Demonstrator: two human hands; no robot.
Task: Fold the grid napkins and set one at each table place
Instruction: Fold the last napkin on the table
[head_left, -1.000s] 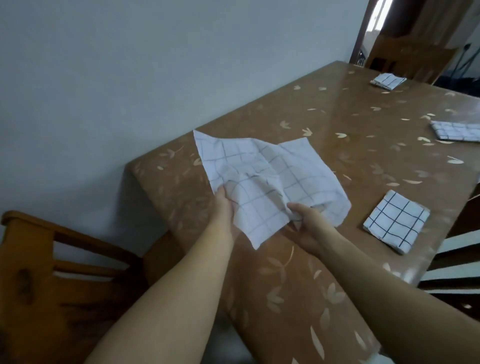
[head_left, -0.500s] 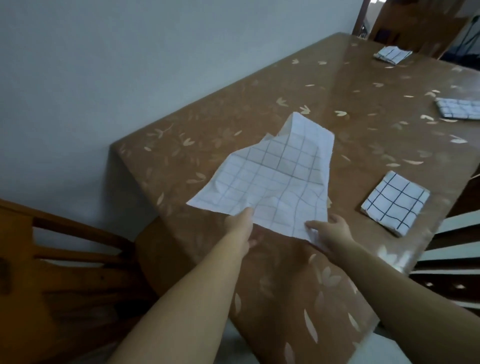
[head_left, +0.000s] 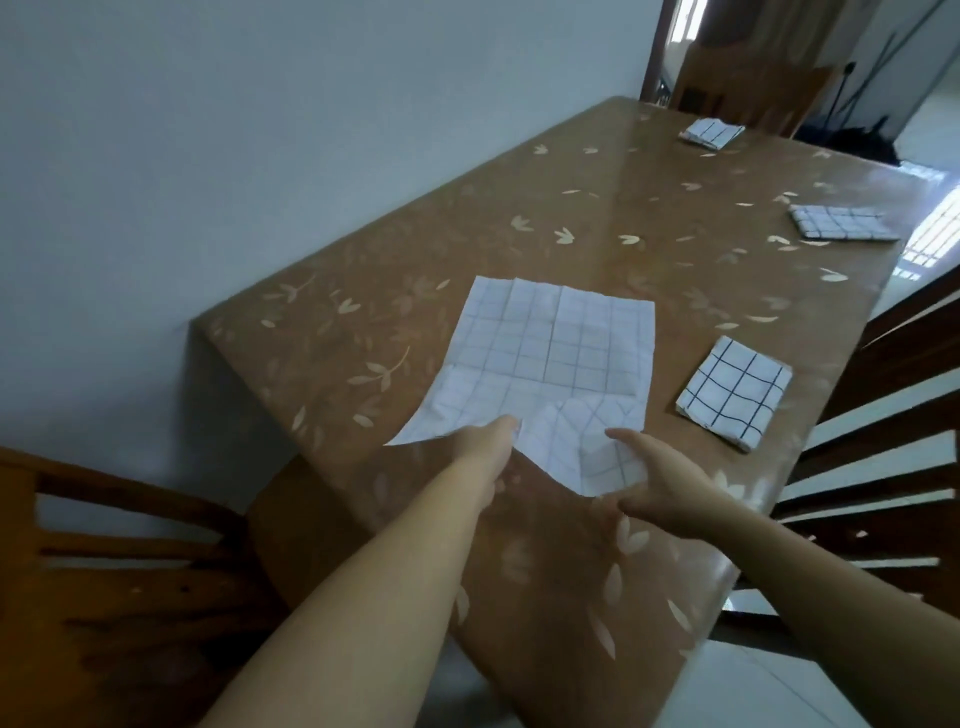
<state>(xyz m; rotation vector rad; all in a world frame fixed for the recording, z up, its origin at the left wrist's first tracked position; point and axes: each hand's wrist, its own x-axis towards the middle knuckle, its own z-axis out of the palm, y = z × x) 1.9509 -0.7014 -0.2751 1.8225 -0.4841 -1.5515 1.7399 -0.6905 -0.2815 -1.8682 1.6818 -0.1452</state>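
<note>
White napkin (head_left: 550, 353), edge seemingly in left hand (head_left: 485, 447), right hand (head_left: 662, 480)

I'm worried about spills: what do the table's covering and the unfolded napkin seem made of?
Unfolded napkin: thin matte woven cloth, probably cotton; it shows fold creases and sags at its near edge. Table covering: probably glossy vinyl printed with pale leaves; it reflects window light and wraps over the corner.

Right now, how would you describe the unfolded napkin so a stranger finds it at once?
On the brown leaf-patterned table, look at the near end. The open napkin lies there, its near edge held by the left hand and right hand. The three folded napkins are much smaller.
</note>
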